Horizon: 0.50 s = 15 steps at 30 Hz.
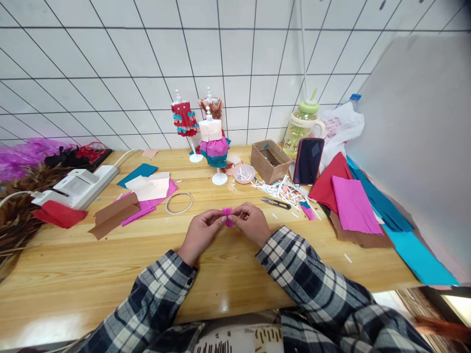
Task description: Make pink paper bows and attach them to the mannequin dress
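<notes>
Over the middle of the wooden table, a small magenta paper bow [228,217], gathered at its centre, is pinched between my two hands. My left hand [204,230] closes thumb and fingers on its left side. From the right, my right hand [251,223] grips it the same way, the fingertips of both hands almost meeting. A silver ring [179,203] of tape or wire lies just beyond my left hand. Past my right hand rest black thread snips [275,202]. Behind the bow stands a mini dress form [214,142] in white, magenta and teal paper.
At the back are a red-dressed form [185,120], a pink dish [244,173], a cardboard box [271,162], a phone [308,162] and a drink bottle [300,128]. Paper scraps [285,189] lie nearby. Coloured crepe sheets [356,203] are stacked right; a power strip [79,186] sits left.
</notes>
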Motion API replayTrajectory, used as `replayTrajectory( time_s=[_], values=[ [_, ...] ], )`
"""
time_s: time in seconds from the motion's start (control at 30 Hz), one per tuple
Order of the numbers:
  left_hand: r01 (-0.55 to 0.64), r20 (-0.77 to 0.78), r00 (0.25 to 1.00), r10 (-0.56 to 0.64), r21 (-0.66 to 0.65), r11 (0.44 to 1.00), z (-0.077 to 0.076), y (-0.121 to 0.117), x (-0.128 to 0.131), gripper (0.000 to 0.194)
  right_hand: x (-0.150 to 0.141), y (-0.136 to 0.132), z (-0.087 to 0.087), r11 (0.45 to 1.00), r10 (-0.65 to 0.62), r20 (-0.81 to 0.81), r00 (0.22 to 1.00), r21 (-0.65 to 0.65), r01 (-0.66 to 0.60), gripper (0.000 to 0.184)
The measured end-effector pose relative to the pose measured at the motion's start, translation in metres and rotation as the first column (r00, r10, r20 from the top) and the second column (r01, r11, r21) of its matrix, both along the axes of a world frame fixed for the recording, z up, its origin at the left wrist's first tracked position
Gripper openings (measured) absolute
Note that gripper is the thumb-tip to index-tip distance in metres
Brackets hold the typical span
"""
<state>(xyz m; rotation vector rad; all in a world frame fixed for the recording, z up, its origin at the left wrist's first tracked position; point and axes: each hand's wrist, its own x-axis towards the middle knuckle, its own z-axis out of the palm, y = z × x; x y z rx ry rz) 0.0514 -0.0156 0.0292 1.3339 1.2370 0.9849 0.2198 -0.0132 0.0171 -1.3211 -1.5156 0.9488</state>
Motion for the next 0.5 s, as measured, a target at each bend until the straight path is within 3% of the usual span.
replayTrajectory(
  time_s=[0.17,0.4,0.5],
  values=[
    [0.005,-0.016,1.0,-0.006,-0.031,0.999,0.001,-0.0006,0.0001,0.029,0.0001,-0.0007,-0.0009,1.0,0.003,-0.015,1.0,0.008,-0.003,0.01],
    [-0.004,0.205,0.978,0.037,-0.158,0.987,-0.0075,0.0006,0.0,0.035,0.0004,-0.0004,0.0004,1.0,-0.001,-0.057,0.998,0.008,0.002,0.01],
    [-0.032,0.204,0.977,0.065,-0.16,0.987,-0.0084,0.0012,-0.0009,0.036,-0.0001,-0.0006,0.0005,0.999,0.035,-0.091,0.995,-0.004,-0.035,0.009]
  ],
)
